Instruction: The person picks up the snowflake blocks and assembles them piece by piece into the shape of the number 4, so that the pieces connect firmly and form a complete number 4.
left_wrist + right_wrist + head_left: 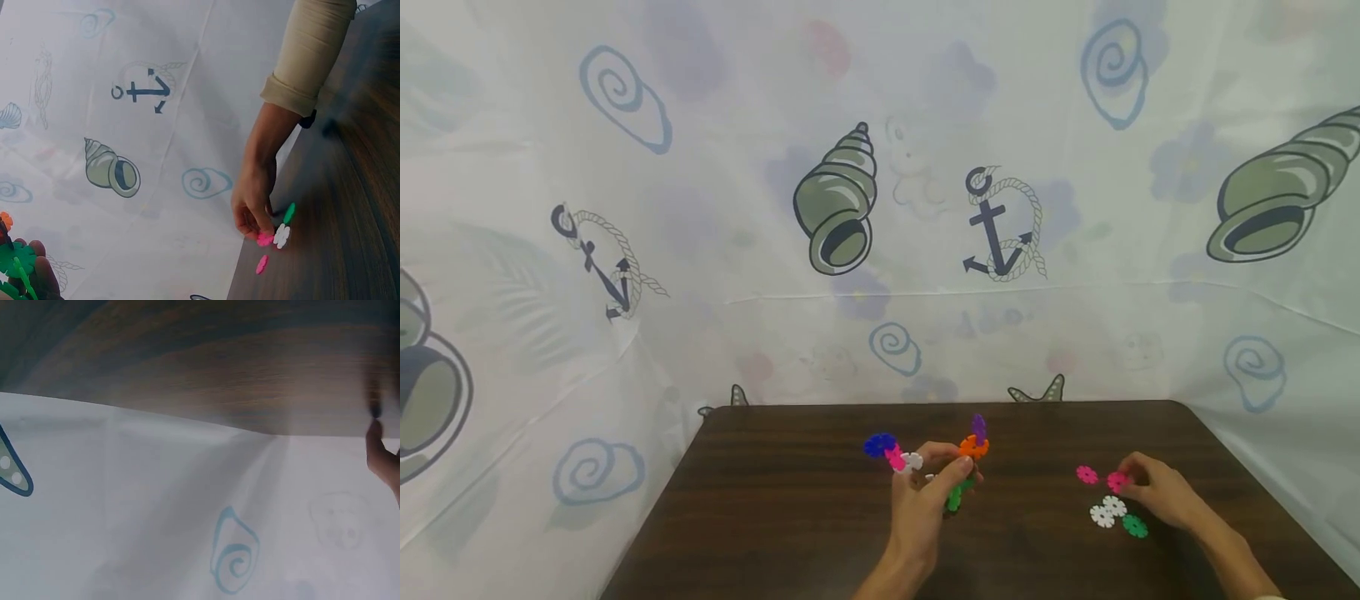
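Observation:
My left hand (925, 496) holds up a chain of joined plastic snowflake discs above the table. Its blue disc (880, 445), a pink disc (894, 457) and a white disc (912, 462) stick out on the left; an orange disc (974, 447), a purple disc (979, 427) and green discs (955, 497) show on the right. Fingers hide part of the chain. At the table's right side my right hand (1161, 492) pinches a pink disc (1117, 482). In the right wrist view only a bit of the right hand (382, 459) shows, at the edge.
Near the right hand lie another pink disc (1086, 474), two white discs (1102, 517) and a green disc (1136, 526). The dark wooden table (760, 500) meets a printed cloth (925, 350) at its back and sides.

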Action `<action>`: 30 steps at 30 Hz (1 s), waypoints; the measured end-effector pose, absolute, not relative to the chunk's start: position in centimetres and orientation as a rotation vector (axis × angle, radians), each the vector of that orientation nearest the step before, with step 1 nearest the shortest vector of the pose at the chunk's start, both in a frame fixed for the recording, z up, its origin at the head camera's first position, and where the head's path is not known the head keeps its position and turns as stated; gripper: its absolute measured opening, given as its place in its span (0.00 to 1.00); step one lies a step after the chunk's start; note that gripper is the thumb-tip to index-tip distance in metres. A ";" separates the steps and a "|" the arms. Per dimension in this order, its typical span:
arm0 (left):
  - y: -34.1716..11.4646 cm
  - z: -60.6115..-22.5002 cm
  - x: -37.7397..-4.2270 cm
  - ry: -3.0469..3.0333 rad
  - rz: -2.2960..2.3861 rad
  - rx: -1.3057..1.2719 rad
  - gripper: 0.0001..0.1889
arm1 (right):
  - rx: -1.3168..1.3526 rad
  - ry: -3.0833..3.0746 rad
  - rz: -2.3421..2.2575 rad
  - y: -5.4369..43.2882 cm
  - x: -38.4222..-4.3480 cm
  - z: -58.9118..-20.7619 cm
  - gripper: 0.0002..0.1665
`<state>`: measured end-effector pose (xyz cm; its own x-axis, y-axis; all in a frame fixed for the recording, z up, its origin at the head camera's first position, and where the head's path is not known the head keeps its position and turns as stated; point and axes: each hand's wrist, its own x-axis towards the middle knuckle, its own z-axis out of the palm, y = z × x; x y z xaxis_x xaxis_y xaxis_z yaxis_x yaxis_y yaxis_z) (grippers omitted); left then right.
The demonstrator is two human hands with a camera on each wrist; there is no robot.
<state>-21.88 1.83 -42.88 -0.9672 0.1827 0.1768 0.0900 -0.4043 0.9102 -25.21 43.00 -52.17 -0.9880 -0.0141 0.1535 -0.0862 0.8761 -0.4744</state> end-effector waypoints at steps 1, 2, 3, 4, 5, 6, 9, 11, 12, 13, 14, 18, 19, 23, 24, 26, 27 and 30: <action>1.8 -42.9 -21.9 1.686 2.557 0.382 0.17 | 0.057 -2.899 0.745 42.9 -25.2 -52.1 0.14; 1.8 -42.9 -21.9 1.687 2.556 0.378 0.16 | 0.032 -2.898 0.752 42.7 -25.2 -51.9 0.13; 1.8 -42.9 -21.9 1.687 2.556 0.376 0.16 | 0.023 -2.893 0.760 42.5 -25.1 -51.8 0.12; 1.9 -42.9 -21.9 1.687 2.556 0.374 0.15 | 0.006 -2.885 0.761 42.3 -25.1 -51.7 0.11; 1.9 -43.0 -22.0 1.688 2.557 0.372 0.15 | -0.008 -2.875 0.761 42.1 -25.1 -51.7 0.11; 1.9 -43.0 -22.0 1.690 2.558 0.372 0.14 | -0.026 -2.866 0.761 42.0 -25.1 -51.7 0.10; 1.9 -43.1 -22.1 1.686 2.557 0.364 0.13 | -0.079 -2.842 0.763 41.4 -25.0 -51.5 0.10; 1.9 -43.0 -22.0 1.691 2.556 0.365 0.13 | -0.092 -2.814 0.763 40.8 -24.8 -51.2 0.11; 1.8 -43.0 -22.0 1.692 2.556 0.367 0.13 | -0.095 -2.798 0.764 40.4 -24.8 -50.9 0.12; 1.7 -42.9 -21.9 1.695 2.555 0.370 0.13 | -0.095 -2.780 0.768 40.0 -24.7 -50.6 0.13; 1.7 -42.9 -21.9 1.698 2.554 0.372 0.13 | -0.090 -2.760 0.772 39.5 -24.5 -50.3 0.14; 1.6 -42.7 -21.8 1.711 2.552 0.393 0.13 | -0.084 -2.661 0.802 37.4 -24.0 -48.9 0.21; 1.6 -42.6 -21.8 1.715 2.549 0.395 0.13 | -0.089 -2.638 0.814 36.9 -23.9 -48.5 0.22; 1.7 -42.6 -21.8 1.723 2.548 0.394 0.12 | -0.108 -2.522 0.848 34.7 -23.4 -47.1 0.23; 1.7 -42.6 -21.8 1.721 2.549 0.389 0.13 | -0.109 -2.490 0.846 34.1 -23.3 -46.7 0.22; 1.7 -42.6 -21.7 1.715 2.546 0.375 0.13 | -0.106 -2.425 0.853 33.1 -23.1 -45.9 0.21; 1.7 -42.6 -21.7 1.713 2.545 0.371 0.13 | -0.097 -2.390 0.862 32.6 -23.0 -45.5 0.20; 1.7 -42.7 -21.6 1.708 2.538 0.363 0.13 | -0.091 -2.306 0.882 31.1 -22.6 -44.4 0.18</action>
